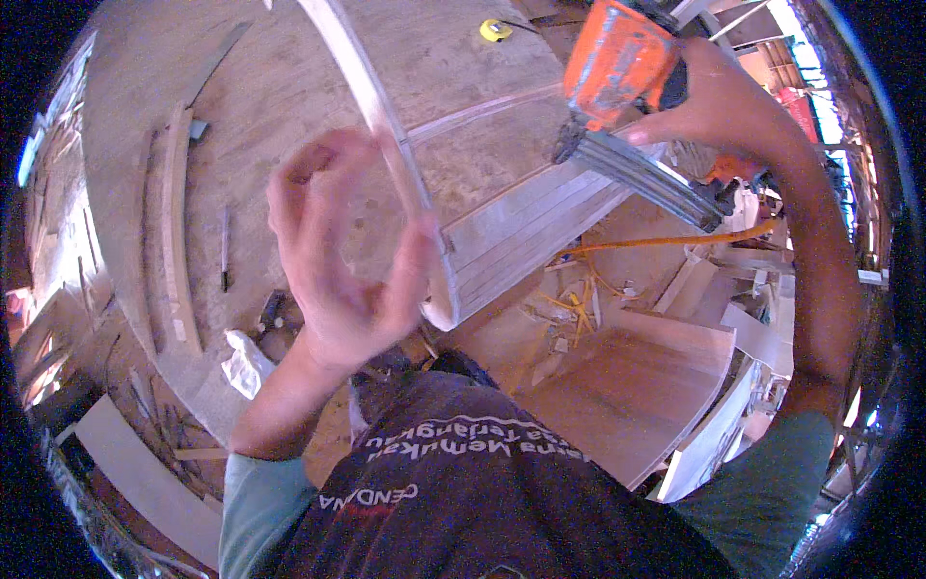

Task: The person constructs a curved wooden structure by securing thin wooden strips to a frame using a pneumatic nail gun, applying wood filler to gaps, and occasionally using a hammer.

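Observation:
My left hand (342, 256) is blurred and curled at the edge of a narrow upright wooden board (362, 77), gripping it near its lower part. That board meets the left end of a pale plank piece (516, 227) lying on the worktable. My right hand (699, 106) grips an orange and black nail gun (622, 58), whose grey metal magazine (651, 183) is angled down to the right over the plank piece. The contact between the gun's nose and the wood is unclear.
The worktable (241, 145) carries wooden strips (178, 241), a pen (226, 241), a yellow tape measure (497, 31) and white cloth or plastic (241, 362). An orange hose (666, 236) runs at the right, above scattered offcuts (762, 318) and a curved plywood piece (627, 396).

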A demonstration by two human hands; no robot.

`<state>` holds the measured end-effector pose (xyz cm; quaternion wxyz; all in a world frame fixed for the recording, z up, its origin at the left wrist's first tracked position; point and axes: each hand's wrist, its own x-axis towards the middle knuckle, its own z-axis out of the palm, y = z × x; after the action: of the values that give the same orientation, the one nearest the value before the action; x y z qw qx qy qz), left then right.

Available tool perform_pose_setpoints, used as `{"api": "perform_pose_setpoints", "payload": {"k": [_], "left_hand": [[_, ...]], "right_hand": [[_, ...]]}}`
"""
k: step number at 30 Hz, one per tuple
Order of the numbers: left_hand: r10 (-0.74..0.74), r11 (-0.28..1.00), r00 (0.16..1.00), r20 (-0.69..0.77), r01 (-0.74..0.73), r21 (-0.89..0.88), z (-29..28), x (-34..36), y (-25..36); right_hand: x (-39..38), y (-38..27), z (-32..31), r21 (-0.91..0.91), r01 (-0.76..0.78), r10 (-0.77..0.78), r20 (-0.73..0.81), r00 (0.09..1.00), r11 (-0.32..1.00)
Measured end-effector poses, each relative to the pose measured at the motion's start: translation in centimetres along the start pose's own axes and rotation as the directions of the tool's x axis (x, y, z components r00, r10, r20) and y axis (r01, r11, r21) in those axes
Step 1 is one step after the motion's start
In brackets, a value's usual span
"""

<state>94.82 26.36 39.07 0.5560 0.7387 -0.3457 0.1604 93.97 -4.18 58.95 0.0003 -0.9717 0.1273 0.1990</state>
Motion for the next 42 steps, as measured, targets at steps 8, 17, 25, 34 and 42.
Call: {"api": "perform_pose_setpoints", "payload": {"k": [8,17,25,34,42], "left_hand": [[-0.563,0.596,0.764,0.315,0.639,-0.485,1.9,-3.7,-1.4],[-0.549,0.677,0.744,0.381,0.663,-0.319,1.6,-2.0,0.4],[-0.5,0.723,0.771,0.393,0.622,-0.3,1.8,-2.5,-0.2],[-0.484,0.723,0.853,0.196,0.516,-0.46,1.7,-6.2,-0.4],[-0.644,0.746,0.75,-0.149,0.573,-0.341,-4.0,-18.1,2.6]], "right_hand": [[-7.3,1.5,5.5,0.431,0.009,0.073,-0.174,0.982,0.902],[-15.2,0.9,19.1,0.893,0.061,0.429,-0.273,0.861,0.446],[-21.0,2.3,25.5,0.924,-0.123,0.498,-0.08,0.863,0.362],[-26.3,5.0,35.5,0.995,-0.038,0.37,0.002,0.929,0.091],[-28.4,3.2,42.0,0.894,-0.247,-0.097,0.302,0.948,0.374]]}}
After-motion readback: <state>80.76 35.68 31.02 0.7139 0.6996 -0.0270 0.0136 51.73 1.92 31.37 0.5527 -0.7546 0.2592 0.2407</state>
